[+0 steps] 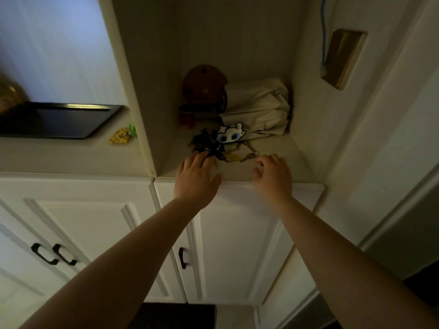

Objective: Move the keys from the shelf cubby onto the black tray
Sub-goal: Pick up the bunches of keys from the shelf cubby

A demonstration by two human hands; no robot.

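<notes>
Head view: the 2 hands reach into the cubby [273, 148] to gather the key bunch [210, 144], left hand [196, 176] spread open with fingertips on it, right hand [273, 176] loosely curled and empty beside it (black tray [59, 122] waits left).

One head-worn wide view looks forward and down, close into the shelf cubby [228, 162]

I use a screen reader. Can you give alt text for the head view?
Both hands, left hand and right hand, reach into a shelf cubby toward keys; a black tray sits to the left.
</notes>
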